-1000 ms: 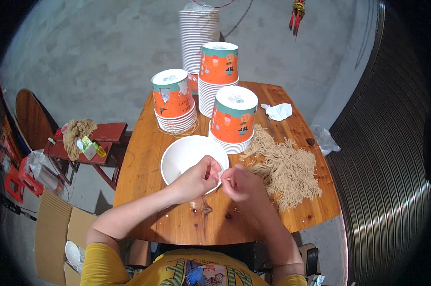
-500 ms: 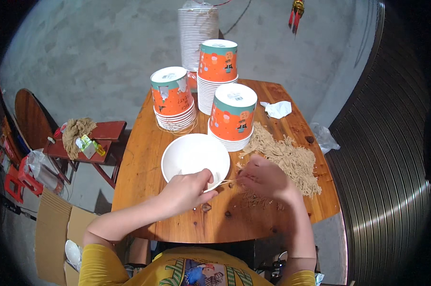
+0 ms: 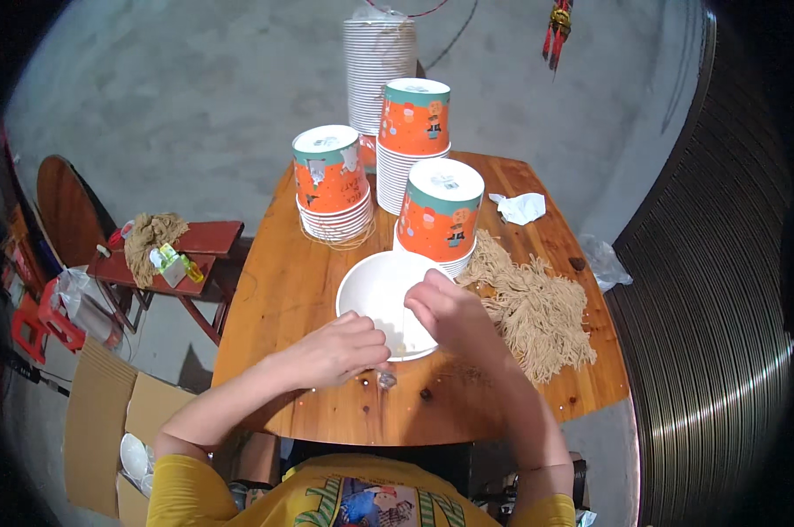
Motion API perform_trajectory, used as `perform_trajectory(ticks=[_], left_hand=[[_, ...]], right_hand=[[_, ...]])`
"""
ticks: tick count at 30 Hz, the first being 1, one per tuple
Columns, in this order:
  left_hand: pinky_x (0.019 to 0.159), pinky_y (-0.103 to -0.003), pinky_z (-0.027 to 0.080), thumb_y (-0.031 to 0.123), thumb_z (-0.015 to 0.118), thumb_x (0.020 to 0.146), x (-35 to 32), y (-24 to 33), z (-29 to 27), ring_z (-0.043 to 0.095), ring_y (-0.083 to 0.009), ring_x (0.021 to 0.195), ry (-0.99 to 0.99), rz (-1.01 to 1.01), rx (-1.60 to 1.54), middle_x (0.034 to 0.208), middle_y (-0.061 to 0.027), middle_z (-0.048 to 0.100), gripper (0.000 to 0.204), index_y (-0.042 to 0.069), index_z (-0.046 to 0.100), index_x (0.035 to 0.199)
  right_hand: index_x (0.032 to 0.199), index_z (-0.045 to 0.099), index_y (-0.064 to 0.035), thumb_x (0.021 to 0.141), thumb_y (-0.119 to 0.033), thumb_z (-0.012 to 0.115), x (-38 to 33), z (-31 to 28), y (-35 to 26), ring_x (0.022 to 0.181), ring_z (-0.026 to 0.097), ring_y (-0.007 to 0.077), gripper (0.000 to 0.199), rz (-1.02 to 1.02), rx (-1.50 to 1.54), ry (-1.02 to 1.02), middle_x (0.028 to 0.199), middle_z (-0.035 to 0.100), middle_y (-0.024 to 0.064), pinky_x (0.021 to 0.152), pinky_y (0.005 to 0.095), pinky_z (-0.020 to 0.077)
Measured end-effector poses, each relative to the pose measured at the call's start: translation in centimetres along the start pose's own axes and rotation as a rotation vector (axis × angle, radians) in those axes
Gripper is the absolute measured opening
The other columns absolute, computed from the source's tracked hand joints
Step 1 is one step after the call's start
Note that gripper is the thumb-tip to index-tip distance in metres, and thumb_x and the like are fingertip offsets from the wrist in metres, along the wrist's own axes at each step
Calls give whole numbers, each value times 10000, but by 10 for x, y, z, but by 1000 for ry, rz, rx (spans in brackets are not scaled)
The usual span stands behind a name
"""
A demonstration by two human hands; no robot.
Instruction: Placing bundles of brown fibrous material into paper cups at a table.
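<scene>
A white paper bowl (image 3: 366, 285) stands on the wooden table in front of me. My left hand (image 3: 346, 350) is closed at its near left rim, fingers curled together; what they hold, if anything, is hidden. My right hand (image 3: 454, 312) reaches over the bowl's right side, thumb and fingers pinched, and what is between them is too small to make out. Right of the bowl lies a loose pile of tan strings (image 3: 542, 316). Just behind the bowl stands an upside-down stack of orange and green paper buckets (image 3: 436, 220).
Two more bucket stacks, one at left (image 3: 331, 180) and one farther back (image 3: 414, 123), stand behind, with a tall white stack (image 3: 379, 70) beyond. Crumpled white paper (image 3: 520, 207) lies at the far right. The wooden table (image 3: 265, 351) borders a red bench (image 3: 208, 237) on the left.
My right hand has moved left from beside the string pile to over the bowl. My left hand has pulled back slightly, its fingers now curled. The view has shifted a little.
</scene>
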State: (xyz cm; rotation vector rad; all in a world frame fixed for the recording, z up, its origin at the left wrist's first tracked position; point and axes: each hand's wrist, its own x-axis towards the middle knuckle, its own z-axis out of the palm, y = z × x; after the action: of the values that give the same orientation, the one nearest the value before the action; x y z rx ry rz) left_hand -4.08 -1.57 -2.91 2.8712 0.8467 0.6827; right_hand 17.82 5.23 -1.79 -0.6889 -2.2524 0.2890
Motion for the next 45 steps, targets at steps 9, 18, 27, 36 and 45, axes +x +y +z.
perform_trajectory(ticks=[9,18,27,36,45], left_hand=[[791,-348,363,310,681,836,4,19,6,553,-208,818,156,-181,-56,818,-38,561,239,104,602,925],[804,-366,356,224,709,797,4,18,13,554,-223,813,163,-207,-71,788,-43,531,196,97,593,891],[856,-386,330,208,657,852,2,14,7,533,-255,871,156,-331,-144,841,-70,513,164,82,554,877],[1022,-488,284,-62,634,619,-19,-34,-42,493,-228,1183,-56,-206,264,1105,-55,557,360,93,565,937],[1058,-412,431,-62,629,731,-38,-100,-46,434,-339,1307,29,-237,174,1320,-120,541,196,45,553,876]], right_hand=[[887,622,-65,887,-176,568,31,7,1,835,617,314,123,38,-146,-489,854,583,117,716,430,496],[908,632,-58,891,-188,529,37,22,2,916,639,313,168,104,-273,-624,988,619,125,759,434,526],[891,637,-68,896,-203,551,35,30,15,875,626,326,160,64,-275,-548,954,609,118,738,439,509],[1000,624,-38,936,-194,567,26,-31,42,583,478,49,178,482,971,-290,794,575,6,509,196,391],[1031,566,-42,994,-184,476,-46,-73,66,442,340,5,172,637,1657,110,724,527,-20,376,146,276]])
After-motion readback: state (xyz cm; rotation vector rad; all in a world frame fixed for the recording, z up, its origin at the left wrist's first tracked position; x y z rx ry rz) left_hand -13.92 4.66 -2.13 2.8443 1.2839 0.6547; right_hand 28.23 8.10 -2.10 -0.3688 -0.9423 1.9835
